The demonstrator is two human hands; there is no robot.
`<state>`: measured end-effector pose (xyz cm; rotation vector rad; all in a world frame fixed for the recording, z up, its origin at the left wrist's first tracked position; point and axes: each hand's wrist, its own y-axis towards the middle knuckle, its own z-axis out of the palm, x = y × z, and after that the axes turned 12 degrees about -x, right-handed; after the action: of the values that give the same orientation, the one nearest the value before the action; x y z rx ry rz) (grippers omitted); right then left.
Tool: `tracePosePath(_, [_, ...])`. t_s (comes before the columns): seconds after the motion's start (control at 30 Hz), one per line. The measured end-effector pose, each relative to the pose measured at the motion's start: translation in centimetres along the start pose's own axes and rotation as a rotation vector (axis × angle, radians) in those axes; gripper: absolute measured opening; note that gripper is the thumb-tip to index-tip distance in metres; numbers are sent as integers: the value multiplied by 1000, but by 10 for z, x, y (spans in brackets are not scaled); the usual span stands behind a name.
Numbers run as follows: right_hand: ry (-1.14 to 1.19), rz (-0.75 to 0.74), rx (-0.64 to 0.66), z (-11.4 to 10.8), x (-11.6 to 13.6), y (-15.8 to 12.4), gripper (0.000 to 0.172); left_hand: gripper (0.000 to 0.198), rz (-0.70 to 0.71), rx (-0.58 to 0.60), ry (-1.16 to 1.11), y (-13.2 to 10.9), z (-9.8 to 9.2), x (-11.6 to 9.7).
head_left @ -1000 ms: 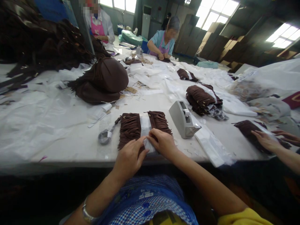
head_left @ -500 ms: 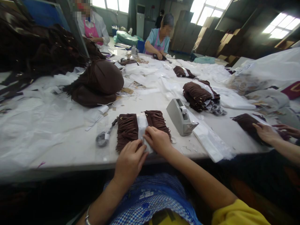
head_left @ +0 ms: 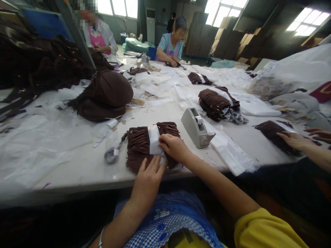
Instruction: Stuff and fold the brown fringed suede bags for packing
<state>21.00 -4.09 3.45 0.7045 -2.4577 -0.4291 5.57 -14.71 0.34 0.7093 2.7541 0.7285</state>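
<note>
A dark brown fringed bag (head_left: 138, 144) lies flat on the table in front of me, with a white band (head_left: 154, 137) wrapped around its middle. Fingers spread, my left hand (head_left: 148, 177) rests on the near edge of the bag and the band's lower end. My right hand (head_left: 174, 147) has its bent fingers pressed together at the right edge of the band; its fingertips are partly hidden. A grey coiled cord (head_left: 111, 155) stretches out from the bag's left side. Right of the bag stands a grey tape dispenser (head_left: 195, 127).
Stacked brown fringed bags (head_left: 216, 101) sit behind the dispenser, beside clear plastic sleeves (head_left: 229, 156). A rounded brown bag (head_left: 111, 91) stands left, near crumpled white wrapping (head_left: 51, 127). At right, a co-worker's hand (head_left: 292, 139) touches another bag. Two people work across the table.
My left hand has opened from a pinch and flattened onto the bag's near edge. My right hand has moved slightly up along the band, away from the left.
</note>
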Motion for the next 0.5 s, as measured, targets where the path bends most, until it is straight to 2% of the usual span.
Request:
tracePosePath(0.07, [45, -50, -117, -20, -9, -7, 13, 48, -10, 17, 3, 1, -1, -2])
tracePosePath(0.13, [34, -40, -297, -48, -26, -16, 19, 50, -13, 31, -3, 2, -1, -2])
tracePosePath(0.2, [-84, 42, -475, -78, -54, -25, 22, 52, -11, 37, -8, 2, -2, -3])
tracePosePath(0.27, [-230, 169, -546, -102, -86, -32, 25, 54, -8, 34, -10, 2, -2, -2])
tracePosePath(0.37, [-276, 429, -429, -119, -127, -41, 30, 56, 0, 24, -11, 1, 0, -2])
tracePosePath(0.43, [-123, 598, -325, -120, -143, -45, 37, 57, 11, 19, -10, 0, 1, -1])
tracePosePath(0.5, [131, 719, -279, -117, -148, -46, 43, 59, 21, 14, -8, -1, 3, 0])
